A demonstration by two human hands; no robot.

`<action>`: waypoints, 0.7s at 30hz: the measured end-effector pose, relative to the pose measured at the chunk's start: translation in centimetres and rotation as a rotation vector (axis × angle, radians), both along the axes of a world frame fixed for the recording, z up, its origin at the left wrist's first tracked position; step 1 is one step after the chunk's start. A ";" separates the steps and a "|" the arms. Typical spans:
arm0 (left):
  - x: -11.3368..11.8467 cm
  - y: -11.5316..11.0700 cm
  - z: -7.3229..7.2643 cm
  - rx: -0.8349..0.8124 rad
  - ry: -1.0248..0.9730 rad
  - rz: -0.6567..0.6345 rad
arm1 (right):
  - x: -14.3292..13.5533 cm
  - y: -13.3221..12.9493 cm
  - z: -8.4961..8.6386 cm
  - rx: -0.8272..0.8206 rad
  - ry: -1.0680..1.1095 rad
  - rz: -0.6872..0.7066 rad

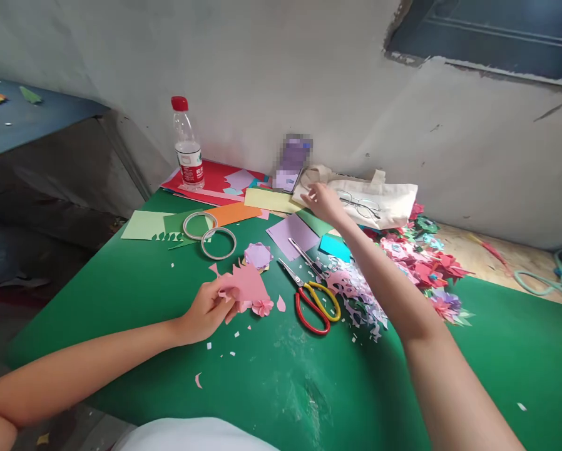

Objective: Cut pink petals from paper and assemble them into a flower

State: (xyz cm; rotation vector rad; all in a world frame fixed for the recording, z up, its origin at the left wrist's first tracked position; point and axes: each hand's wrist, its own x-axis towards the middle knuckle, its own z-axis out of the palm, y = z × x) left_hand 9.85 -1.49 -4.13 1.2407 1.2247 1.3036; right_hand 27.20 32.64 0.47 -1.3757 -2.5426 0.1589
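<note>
My left hand (204,315) pinches a cut piece of pink paper (250,285) over the green tabletop. A small pink paper flower (263,307) lies at the paper's lower right edge, and a purple scalloped paper shape (258,255) sits just behind it. My right hand (323,200) reaches to the back, over the edge of a cream cloth bag (396,200), fingers apart and nothing seen in them. Scissors with a red and a yellow handle (313,305) rest between my arms, slightly open.
A red-capped bottle (190,160) and a phone (293,160) stand near the wall. Two tape rolls (218,243) lie at left centre. Glasses (363,205) rest on the bag. Paper scraps (356,291) and paper flowers (443,269) are heaped on the right.
</note>
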 end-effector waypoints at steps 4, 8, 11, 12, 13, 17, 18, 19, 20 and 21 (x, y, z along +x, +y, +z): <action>-1.1 -0.3 -0.6 -0.033 -0.004 0.012 | -3.0 5.6 -1.8 -0.006 0.030 -0.085; -2.4 -0.2 -1.1 -0.092 -0.026 0.028 | -3.7 7.1 -3.4 -0.026 0.036 -0.113; -2.9 -0.2 -1.4 -0.136 -0.044 0.026 | -3.8 7.5 -4.0 -0.031 0.043 -0.138; -3.0 -0.2 -1.4 -0.149 -0.050 0.018 | -3.9 7.7 -4.1 -0.030 0.046 -0.150; -3.1 -0.2 -1.5 -0.164 -0.057 0.006 | -4.0 7.8 -4.2 -0.028 0.049 -0.161; -3.1 -0.2 -1.5 -0.219 -0.094 -0.040 | -4.2 8.3 -4.4 -0.017 0.065 -0.191; -3.1 -0.2 -1.4 -0.234 -0.095 -0.049 | -4.2 8.4 -4.5 -0.015 0.072 -0.193; -3.1 -0.2 -1.4 -0.247 -0.092 -0.057 | -4.1 8.4 -4.5 -0.013 0.079 -0.194; -3.1 -0.1 -1.4 -0.260 -0.088 -0.064 | -4.1 8.4 -4.6 -0.011 0.087 -0.194; -3.1 -0.1 -1.4 -0.271 -0.085 -0.068 | -4.0 8.4 -4.6 -0.010 0.097 -0.192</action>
